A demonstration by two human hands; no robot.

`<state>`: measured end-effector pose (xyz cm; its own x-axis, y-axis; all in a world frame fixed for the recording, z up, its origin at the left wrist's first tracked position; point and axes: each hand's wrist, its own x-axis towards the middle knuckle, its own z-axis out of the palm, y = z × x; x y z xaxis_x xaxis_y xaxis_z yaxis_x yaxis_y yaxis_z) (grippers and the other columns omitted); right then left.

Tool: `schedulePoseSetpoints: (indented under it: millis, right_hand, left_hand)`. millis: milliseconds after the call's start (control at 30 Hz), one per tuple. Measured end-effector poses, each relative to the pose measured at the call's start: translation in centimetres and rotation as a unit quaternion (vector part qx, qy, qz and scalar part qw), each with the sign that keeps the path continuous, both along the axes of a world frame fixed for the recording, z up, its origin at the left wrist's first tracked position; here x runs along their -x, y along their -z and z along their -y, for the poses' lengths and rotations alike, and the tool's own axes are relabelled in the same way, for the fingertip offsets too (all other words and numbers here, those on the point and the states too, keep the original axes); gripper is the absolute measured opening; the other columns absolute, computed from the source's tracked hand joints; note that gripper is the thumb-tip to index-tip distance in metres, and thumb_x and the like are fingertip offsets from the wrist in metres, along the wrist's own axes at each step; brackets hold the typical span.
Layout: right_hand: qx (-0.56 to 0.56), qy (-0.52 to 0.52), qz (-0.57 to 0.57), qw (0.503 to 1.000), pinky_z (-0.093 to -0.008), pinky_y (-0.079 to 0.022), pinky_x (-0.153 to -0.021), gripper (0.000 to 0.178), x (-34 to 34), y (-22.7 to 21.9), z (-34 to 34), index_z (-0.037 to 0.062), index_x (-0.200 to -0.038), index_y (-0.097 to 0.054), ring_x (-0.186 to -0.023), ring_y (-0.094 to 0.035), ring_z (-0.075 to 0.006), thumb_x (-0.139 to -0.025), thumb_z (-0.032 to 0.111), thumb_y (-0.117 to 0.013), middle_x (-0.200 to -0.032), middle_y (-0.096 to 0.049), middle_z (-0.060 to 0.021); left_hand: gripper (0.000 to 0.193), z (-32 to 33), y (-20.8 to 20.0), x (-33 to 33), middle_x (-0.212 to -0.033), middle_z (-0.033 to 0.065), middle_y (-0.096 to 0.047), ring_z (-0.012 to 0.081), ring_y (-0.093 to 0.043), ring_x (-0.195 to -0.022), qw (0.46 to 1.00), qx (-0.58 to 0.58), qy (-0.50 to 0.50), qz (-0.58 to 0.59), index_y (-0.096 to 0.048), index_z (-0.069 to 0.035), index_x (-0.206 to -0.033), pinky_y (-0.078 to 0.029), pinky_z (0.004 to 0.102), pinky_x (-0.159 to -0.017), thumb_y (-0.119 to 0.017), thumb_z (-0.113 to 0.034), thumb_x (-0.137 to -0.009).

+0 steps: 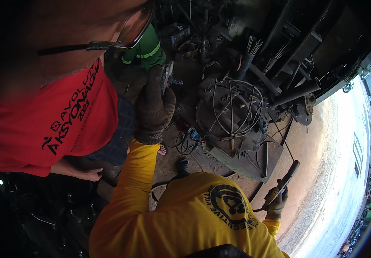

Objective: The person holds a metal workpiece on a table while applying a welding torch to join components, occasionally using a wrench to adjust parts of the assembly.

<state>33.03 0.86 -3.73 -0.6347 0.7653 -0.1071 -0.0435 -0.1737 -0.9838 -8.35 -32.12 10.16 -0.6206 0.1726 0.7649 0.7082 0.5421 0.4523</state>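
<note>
A brown work glove covers my left hand (154, 109), raised near a person in a red shirt. Its fingers are closed round a dark metal piece with a bolt (167, 79); the piece's lower part is hidden in the glove. Low on the right, my gloved right hand (276, 203) grips a welding electrode holder (288, 176), tilted up and to the right. A thin rod (283, 143) runs from near the holder's tip up toward the metal parts. Between and beyond my hands stands a round metal workpiece (213, 109) with loops of bent rod (236, 107) over it.
The person in the red shirt (76, 124) stands close at left, with a bare hand (91, 174) hanging low. Thin rods (254, 44) stand in an upright pipe at the back. A thick pipe (299, 92) juts right. Metal plate (254, 161) and cables (186, 144) lie on the ground.
</note>
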Motion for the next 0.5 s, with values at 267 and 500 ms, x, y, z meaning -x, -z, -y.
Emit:
schedulePoseSetpoints:
  millis: [267,500]
  right_hand:
    - [-0.017,0.013,0.012,1.0,-0.0278,-0.051,-0.047,0.044,-0.1,-0.3,0.5,0.0058,-0.137,-0.054,-0.05,-0.06,-0.015,-0.099,0.026,-0.062,-0.073,-0.063,-0.0045]
    - [-0.011,0.019,0.018,1.0,-0.028,-0.052,-0.047,0.043,-0.3,-0.3,0.8,0.0058,-0.137,-0.053,-0.05,-0.06,-0.0151,-0.098,0.023,-0.061,-0.073,-0.063,-0.0045]
  left_hand:
    - [0.063,0.4,-0.1,0.5,-0.141,0.0228,-0.058,0.0354,-0.061,-0.129,0.999,-0.013,0.028,0.021,-0.045,-0.002,-0.15,-0.05,0.0413,-0.107,-0.06,0.004,-0.089]
    - [0.063,0.3,0.4,1.2,-0.141,0.0219,-0.058,0.0349,-0.06,-0.13,0.998,-0.024,0.05,0.006,-0.045,-0.001,-0.149,-0.05,0.0411,-0.107,-0.061,0.006,-0.088]
